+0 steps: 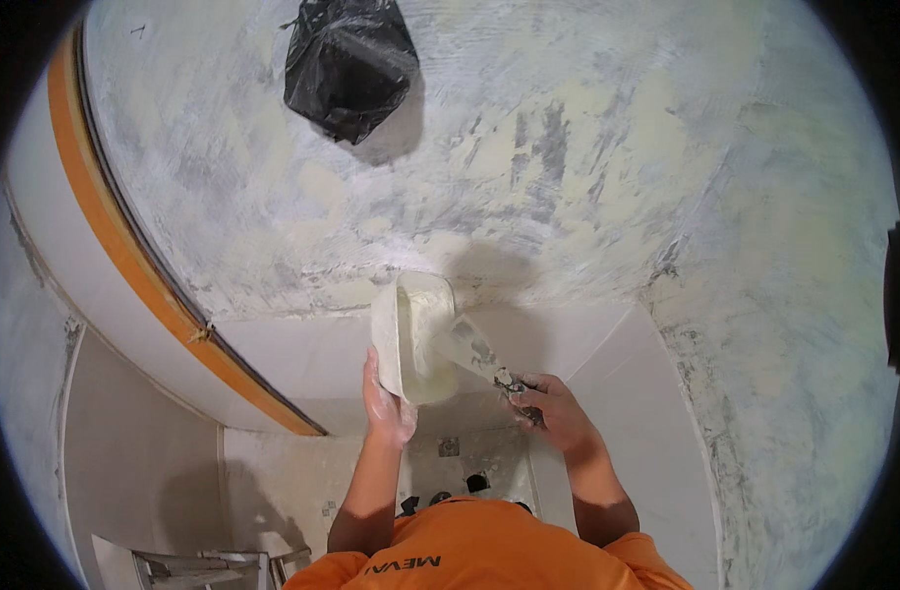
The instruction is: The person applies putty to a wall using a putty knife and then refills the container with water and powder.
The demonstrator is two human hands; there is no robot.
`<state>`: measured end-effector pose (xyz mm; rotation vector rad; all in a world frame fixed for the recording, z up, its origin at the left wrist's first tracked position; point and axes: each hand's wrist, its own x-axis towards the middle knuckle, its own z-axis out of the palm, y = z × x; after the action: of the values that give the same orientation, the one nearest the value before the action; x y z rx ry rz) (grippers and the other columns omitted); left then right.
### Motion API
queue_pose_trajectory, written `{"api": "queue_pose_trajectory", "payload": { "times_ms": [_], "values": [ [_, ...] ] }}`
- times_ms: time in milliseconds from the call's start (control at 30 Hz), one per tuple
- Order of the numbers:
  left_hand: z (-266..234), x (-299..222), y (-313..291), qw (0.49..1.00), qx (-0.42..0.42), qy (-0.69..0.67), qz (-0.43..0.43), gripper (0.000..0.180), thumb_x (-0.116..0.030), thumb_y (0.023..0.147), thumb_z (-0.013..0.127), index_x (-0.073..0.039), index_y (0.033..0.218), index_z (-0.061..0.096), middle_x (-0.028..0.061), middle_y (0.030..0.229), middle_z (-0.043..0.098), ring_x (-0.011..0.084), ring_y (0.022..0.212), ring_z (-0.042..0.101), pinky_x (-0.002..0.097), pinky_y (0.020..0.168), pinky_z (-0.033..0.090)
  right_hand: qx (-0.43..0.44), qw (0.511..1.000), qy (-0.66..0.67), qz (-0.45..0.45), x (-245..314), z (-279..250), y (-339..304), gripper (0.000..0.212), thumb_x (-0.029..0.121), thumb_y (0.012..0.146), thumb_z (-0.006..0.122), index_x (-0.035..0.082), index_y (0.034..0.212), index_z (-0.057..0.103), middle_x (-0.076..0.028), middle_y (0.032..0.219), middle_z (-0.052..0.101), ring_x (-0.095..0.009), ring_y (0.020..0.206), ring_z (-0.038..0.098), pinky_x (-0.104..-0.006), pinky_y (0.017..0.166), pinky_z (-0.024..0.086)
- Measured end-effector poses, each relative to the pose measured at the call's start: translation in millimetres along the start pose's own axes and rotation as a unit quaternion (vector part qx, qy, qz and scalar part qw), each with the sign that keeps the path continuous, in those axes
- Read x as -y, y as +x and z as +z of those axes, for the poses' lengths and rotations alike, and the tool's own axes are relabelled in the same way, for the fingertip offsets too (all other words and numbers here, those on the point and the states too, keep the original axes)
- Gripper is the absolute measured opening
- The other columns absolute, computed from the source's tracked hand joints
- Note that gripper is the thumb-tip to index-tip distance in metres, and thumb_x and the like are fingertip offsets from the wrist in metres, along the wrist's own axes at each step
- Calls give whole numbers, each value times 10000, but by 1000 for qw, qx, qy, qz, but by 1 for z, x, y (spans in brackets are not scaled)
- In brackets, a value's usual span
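Observation:
My left hand point(386, 405) is wrapped round the lower side of a white plastic tub point(384, 334), which is tilted so its mouth faces right. Pale paste point(430, 307) coats the inside. My right hand point(560, 411) grips the dark handle of a putty knife point(477, 352). Its wide blade, smeared with paste, points up and left over the tub's opening; whether it touches the paste I cannot tell. White residue covers the fingers of both hands.
Ahead rises a wall point(607, 187) patched with uneven filler. A black plastic bag point(351, 74) hangs high on it. An orange-edged frame point(125, 231) curves down the left side. Below lie a floor drain point(449, 447) and, at lower left, a ladder-like metal frame point(199, 570).

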<state>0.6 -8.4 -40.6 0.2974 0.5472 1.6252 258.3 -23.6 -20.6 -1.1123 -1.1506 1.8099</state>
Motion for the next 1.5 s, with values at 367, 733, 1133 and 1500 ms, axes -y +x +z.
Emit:
{"api": "queue_pose_trajectory", "payload": {
  "times_ms": [367, 733, 1133, 1500],
  "values": [
    [18, 16, 8, 992, 97, 27, -77, 593, -521, 1068, 362, -81, 1433, 518, 95, 1366, 600, 283, 1221, 594, 431, 1045, 469, -51, 973, 147, -169, 25, 14, -15, 311, 160, 962, 614, 9, 1233, 613, -59, 922, 642, -88, 657, 523, -228, 587, 433],
    [10, 11, 8, 995, 93, -7, -21, 607, -540, 1061, 386, -78, 1432, 514, 87, 1340, 615, 265, 1209, 600, 422, 1012, 487, -367, 539, -538, -535, 127, -39, 65, 445, 77, 852, 687, 3, 1289, 649, -192, 1088, 625, -357, 1021, 588, -424, 889, 465],
    [-7, -12, -3, 1000, -8, -25, -9, 554, -508, 1042, 447, -108, 1418, 524, 81, 1357, 598, 281, 1212, 606, 445, 994, 531, -466, 492, -492, -547, 102, -49, 164, 562, 16, 841, 676, 74, 1394, 600, -234, 1107, 533, -416, 1024, 514, -486, 868, 460],
    [3, -12, 1, 1000, 8, -4, -4, 547, -501, 1032, 472, -113, 1412, 534, 79, 1352, 600, 282, 1197, 615, 449, 974, 541, -471, 564, -440, -517, 30, -41, 140, 436, 17, 951, 595, -32, 1383, 555, -265, 1166, 481, -425, 1023, 502, -484, 898, 449]
  ]
}}
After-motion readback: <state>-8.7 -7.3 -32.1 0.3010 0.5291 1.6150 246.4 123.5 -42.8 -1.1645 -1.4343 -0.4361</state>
